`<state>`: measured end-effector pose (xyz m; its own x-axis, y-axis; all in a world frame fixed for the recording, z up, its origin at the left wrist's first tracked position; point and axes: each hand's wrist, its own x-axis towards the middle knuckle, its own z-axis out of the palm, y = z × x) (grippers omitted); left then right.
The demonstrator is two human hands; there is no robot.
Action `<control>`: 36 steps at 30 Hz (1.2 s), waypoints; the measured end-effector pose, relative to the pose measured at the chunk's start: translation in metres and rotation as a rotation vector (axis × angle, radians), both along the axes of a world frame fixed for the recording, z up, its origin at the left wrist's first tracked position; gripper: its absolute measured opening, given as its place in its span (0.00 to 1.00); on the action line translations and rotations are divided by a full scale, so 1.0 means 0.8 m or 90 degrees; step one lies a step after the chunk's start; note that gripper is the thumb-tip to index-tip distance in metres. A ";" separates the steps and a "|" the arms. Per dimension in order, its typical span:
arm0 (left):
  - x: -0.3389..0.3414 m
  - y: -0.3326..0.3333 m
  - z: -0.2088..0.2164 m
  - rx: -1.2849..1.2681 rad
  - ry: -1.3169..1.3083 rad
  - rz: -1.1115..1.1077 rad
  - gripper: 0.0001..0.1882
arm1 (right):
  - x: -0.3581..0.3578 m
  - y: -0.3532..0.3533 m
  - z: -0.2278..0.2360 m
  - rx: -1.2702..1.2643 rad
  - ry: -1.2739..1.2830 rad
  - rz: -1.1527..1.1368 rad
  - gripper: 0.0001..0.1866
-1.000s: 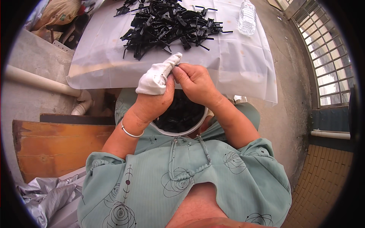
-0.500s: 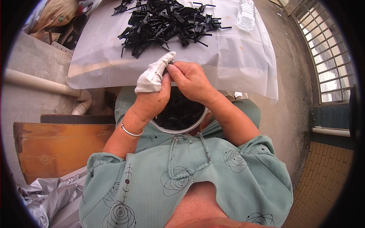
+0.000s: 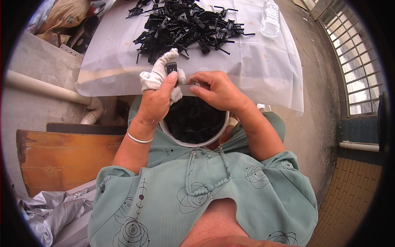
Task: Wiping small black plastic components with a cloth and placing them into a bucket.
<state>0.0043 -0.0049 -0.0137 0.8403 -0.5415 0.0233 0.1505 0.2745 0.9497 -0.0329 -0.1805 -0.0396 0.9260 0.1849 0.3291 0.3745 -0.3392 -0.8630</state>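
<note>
My left hand wears a white cloth glove over its fingers, with the thumb bare. Thumb and fingers pinch a small black plastic part, which stands upright. Just to the right, my bare right hand is closed, thumb against forefinger, around something small and thin that points toward the left hand; its kind is not clear. Below both hands, between my knees, sits a round bucket with a pale rim and dark contents. Beyond them a pile of black plastic parts lies on the table.
White sheeting covers the table. A clear plastic bottle lies at its far right. To my left are a brown wooden board, a pale pipe and silvery sheeting. A barred window is on the right.
My hands were together and have moved apart. The left hand has tilted, bringing the black plastic part into sight, and the right hand has drawn slightly to the right.
</note>
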 end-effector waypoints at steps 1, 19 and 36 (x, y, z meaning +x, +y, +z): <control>-0.001 -0.001 0.000 -0.029 0.029 0.008 0.19 | 0.003 -0.001 -0.007 0.000 0.001 -0.001 0.07; -0.002 -0.002 -0.009 0.132 -0.115 -0.057 0.14 | 0.000 0.012 0.005 0.204 0.055 -0.012 0.07; 0.004 0.001 -0.007 0.505 -0.783 0.007 0.14 | 0.015 -0.022 0.012 -0.158 -0.079 -0.270 0.10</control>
<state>0.0071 -0.0043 -0.0196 0.5157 -0.7478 0.4182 -0.8479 -0.3751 0.3748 -0.0213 -0.1978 -0.0304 0.8935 -0.1128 0.4347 0.2530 -0.6733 -0.6948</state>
